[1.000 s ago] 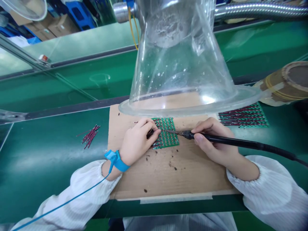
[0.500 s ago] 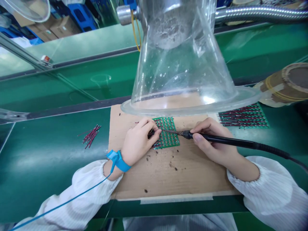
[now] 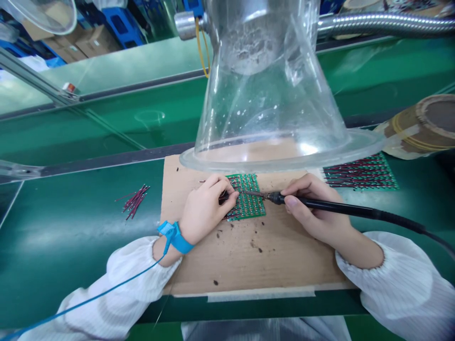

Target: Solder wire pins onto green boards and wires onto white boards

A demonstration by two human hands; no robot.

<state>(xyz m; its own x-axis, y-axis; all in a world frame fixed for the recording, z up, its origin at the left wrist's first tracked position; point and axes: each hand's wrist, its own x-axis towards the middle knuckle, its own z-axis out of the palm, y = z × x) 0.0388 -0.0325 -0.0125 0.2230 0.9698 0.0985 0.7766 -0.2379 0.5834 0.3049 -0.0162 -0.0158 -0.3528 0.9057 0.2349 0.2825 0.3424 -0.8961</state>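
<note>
Circuit board [image 3: 253, 208]: lying on cardboard sheet [image 3: 284, 258], near clear hood [image 3: 273, 118] overhead. Left grip [image 3: 206, 206]: bent over left side of board, thumb close to forefinger; cannot tell whether grasping a wire. Right grip [image 3: 322, 221]: closed around soldering iron [image 3: 341, 205], with tip at board beside left fingers; contact too small to confirm. Step in hand, by judgement: soldering. Next move: judged to call for steady tip, motionless board. On green surface [image 3: 71, 237]: loose dark-red wires [image 3: 134, 201] at left, second wired board [image 3: 382, 171] at right. Beyond: cardboard boxes [image 3: 99, 42].
</note>
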